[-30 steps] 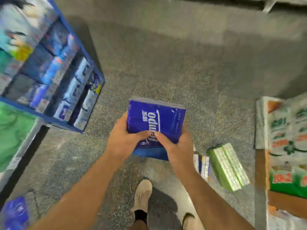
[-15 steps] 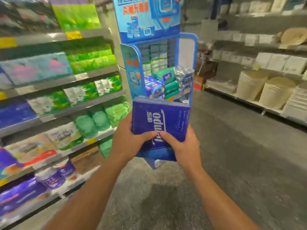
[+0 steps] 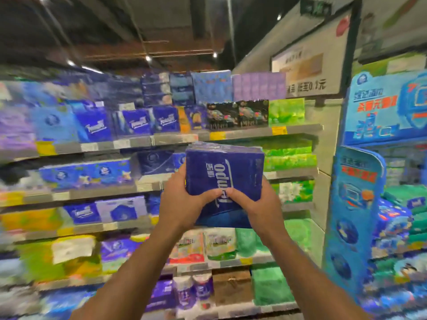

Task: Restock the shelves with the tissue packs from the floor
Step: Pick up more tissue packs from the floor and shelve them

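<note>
Fingers (image 3: pixel 213 195) of both hands grip a dark-blue, seemingly plastic-wrapped tissue pack (image 3: pixel 227 174).

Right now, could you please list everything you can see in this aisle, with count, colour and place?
Tissue pack: one, dark blue with white lettering, held up in front of the shelves, centre.
Shelves: several grey tiers, left and centre, filled with blurred blue, purple, green and yellow packs; count unclear.
Display stand: one, light blue, right, holding blue and green packs.
Wall sign: one, pale, upper right.
Left hand: one, grips the pack's left side.
Right hand: one, grips its right side.
</note>
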